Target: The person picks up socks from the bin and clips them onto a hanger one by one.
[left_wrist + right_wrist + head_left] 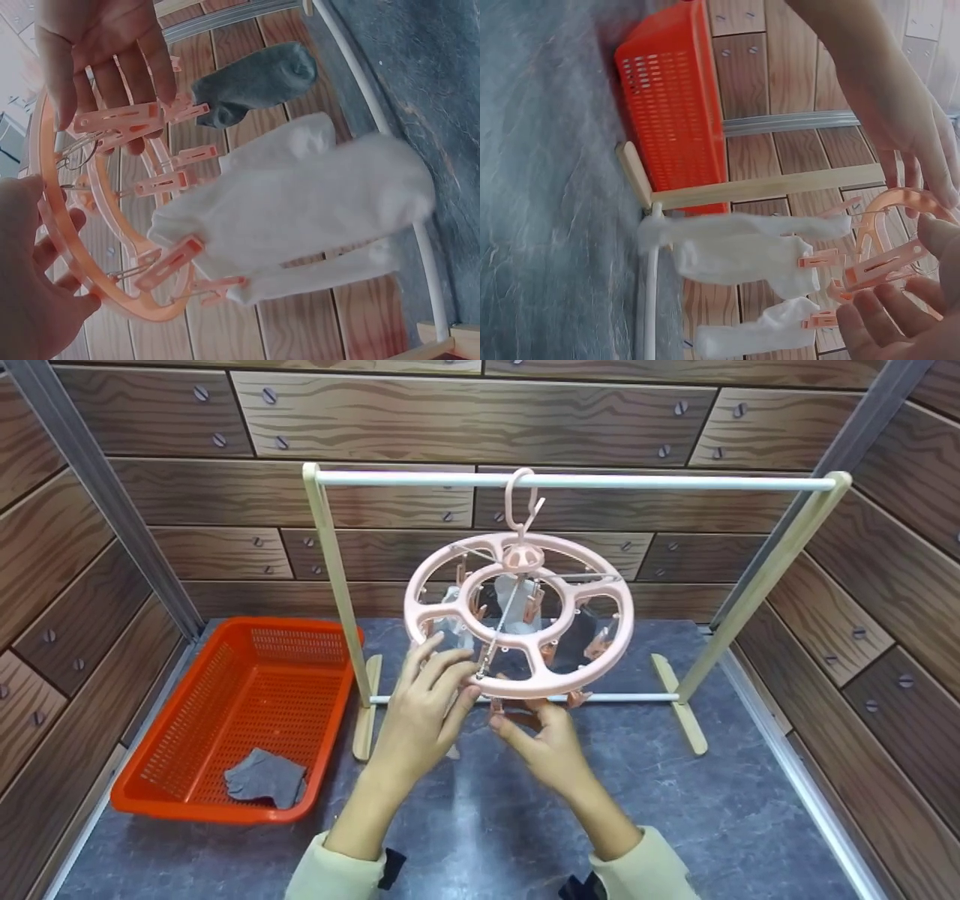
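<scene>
A pink round clip hanger (551, 684) hangs by its hook from a white rail. My left hand (424, 709) grips the near left part of its rim, fingers on top. Below the near rim, my right hand (551, 746) pinches a pink clothespin (889, 264) between thumb and fingers; nothing shows in that clothespin's jaws. White socks (300, 199) hang from other clothespins, and a dark grey sock (259, 84) hangs farther along the ring. Another grey sock (266, 778) lies in the orange basket (326, 750).
The white rail (660, 481) rests on wooden uprights (750, 585) with feet on the grey marbled surface (480, 840). A lower white bar (630, 697) joins the feet. The basket stands left of the rack, close to its left foot. Wood-patterned walls (480, 420) enclose the back and sides.
</scene>
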{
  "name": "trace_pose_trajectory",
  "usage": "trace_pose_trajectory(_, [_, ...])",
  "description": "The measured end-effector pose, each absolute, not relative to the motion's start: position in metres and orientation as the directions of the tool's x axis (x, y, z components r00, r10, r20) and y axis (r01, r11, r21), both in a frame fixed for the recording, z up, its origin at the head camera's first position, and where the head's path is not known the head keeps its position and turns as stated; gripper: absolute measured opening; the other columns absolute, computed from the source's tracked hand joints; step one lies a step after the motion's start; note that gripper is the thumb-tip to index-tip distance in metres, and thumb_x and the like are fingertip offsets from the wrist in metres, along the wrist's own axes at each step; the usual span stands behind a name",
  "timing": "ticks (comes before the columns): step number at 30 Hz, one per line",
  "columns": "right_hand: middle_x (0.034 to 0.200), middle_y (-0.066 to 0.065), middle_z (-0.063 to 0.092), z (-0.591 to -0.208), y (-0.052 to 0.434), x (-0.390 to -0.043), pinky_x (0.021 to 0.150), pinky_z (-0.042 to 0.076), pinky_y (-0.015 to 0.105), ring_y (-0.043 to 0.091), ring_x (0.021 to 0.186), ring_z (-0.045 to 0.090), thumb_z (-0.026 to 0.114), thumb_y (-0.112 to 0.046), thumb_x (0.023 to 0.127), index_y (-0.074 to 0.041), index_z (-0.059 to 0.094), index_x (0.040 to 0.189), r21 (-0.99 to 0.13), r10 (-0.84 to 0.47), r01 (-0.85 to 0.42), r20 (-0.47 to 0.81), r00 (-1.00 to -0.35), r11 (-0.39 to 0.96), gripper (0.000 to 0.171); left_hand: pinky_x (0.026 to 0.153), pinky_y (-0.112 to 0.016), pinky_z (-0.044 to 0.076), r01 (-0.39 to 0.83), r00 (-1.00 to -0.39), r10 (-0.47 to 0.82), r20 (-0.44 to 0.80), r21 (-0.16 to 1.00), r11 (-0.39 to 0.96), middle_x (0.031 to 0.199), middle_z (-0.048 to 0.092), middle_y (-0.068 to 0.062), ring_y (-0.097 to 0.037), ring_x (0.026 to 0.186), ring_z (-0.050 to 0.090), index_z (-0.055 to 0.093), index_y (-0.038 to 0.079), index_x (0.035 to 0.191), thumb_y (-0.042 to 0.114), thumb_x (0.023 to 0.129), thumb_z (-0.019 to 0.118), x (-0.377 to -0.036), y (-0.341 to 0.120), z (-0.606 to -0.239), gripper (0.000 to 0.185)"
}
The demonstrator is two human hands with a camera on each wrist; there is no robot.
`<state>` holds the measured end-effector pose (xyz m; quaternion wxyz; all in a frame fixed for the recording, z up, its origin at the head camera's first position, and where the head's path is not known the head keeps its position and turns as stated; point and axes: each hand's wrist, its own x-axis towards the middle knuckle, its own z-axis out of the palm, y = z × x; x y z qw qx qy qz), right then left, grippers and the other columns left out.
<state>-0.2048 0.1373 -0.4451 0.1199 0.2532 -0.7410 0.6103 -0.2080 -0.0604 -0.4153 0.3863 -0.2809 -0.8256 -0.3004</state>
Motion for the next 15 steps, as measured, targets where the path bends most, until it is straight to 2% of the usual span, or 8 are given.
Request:
trace_pose_trajectory(3, [0.106,0.012,0.072,-0.443,0.136,-0.205,0.088,0.057,0.037,0.023,0.096,0.070,0.072,0.000,0.087,0.001,0.067,0.120,-0.861,-0.228,-0.493,0.459,-0.858,0.121,0.033,0.118,-0.055,0.025,0.699,-0.541,0.228,0.810,0.282,0.657,0.128,0.064,-0.003,-0.029,0.141,0.040,0.069,0.016,0.116,0.029,0.100,0.060,-0.207,-0.060,-0.415,0.023])
trace_pose_trajectory(6, [0.101,0.012,0.072,-0.442,0.137,-0.204,0.084,0.058,0.038,0.020,0.091,0.070,0.074,-0.001,0.086,-0.001,0.069,0.115,-0.870,-0.216,-0.479,0.447,-0.868,0.122,0.029,0.119,-0.055,0.025,0.700,-0.542,0.229,0.809,0.285,0.655,0.133,0.062,-0.004,-0.030,0.143,0.038,0.068,0.017,0.123,0.030,0.099,0.061,-0.207,-0.060,-0.415,0.028])
trace_pose_trajectory(11, [0.097,0.013,0.071,-0.441,0.138,-0.202,0.081,0.059,0.038,0.019,0.087,0.070,0.075,-0.003,0.086,-0.001,0.070,0.108,-0.879,-0.193,-0.461,0.435,-0.880,0.119,0.023,0.118,-0.053,0.027,0.695,-0.535,0.207,0.819,0.286,0.660,0.152,0.047,-0.006,-0.035,0.146,0.033,0.057,0.019,0.142,0.034,0.099,0.059,-0.205,-0.066,-0.418,0.045])
trace_pose_trajectory(15, [0.095,0.013,0.072,-0.439,0.136,-0.201,0.079,0.060,0.037,0.021,0.085,0.071,0.076,-0.004,0.086,0.000,0.070,0.105,-0.895,-0.182,-0.429,0.404,-0.896,0.121,0.021,0.115,-0.051,0.033,0.642,-0.539,0.112,0.835,0.322,0.696,0.151,0.047,-0.008,-0.034,0.140,0.040,0.056,0.021,0.142,0.033,0.095,0.065,-0.203,-0.088,-0.428,0.049])
